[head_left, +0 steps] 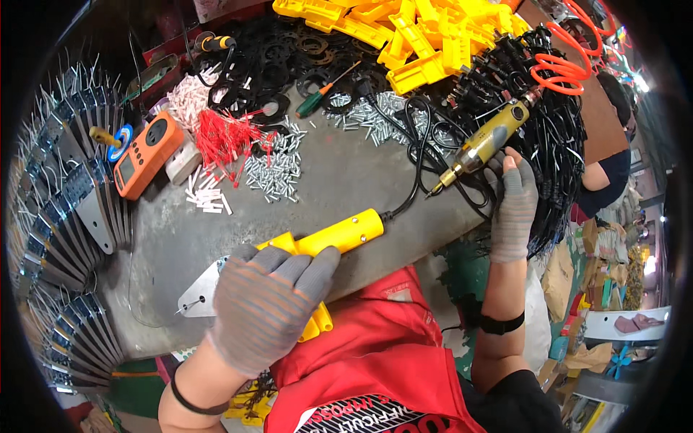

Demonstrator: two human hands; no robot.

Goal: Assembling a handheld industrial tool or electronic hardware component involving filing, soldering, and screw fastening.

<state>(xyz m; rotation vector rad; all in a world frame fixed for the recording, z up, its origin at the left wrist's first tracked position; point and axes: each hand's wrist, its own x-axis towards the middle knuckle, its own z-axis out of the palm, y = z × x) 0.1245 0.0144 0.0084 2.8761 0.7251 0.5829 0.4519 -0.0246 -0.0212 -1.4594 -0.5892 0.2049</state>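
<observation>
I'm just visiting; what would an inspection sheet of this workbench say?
Surface: grey bench, scuffed.
Job's things: yellow handle; metal plate, join hidden; driver tool.
Clutter: loose silver screws, red parts, orange meter, piled yellow shells.
Hands: both gloved; left hand holds the yellow handle, right hand is at the driver tool, grip unclear.
Cables: black cable leaves the yellow handle; orange coiled hose runs to the driver tool.
Surroundings: another person's arm at right.

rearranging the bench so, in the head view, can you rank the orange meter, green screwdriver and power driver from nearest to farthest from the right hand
1. Power driver: right beside the right hand, at its upper left.
2. Green screwdriver: farther left, toward the back.
3. Orange meter: far left.
</observation>
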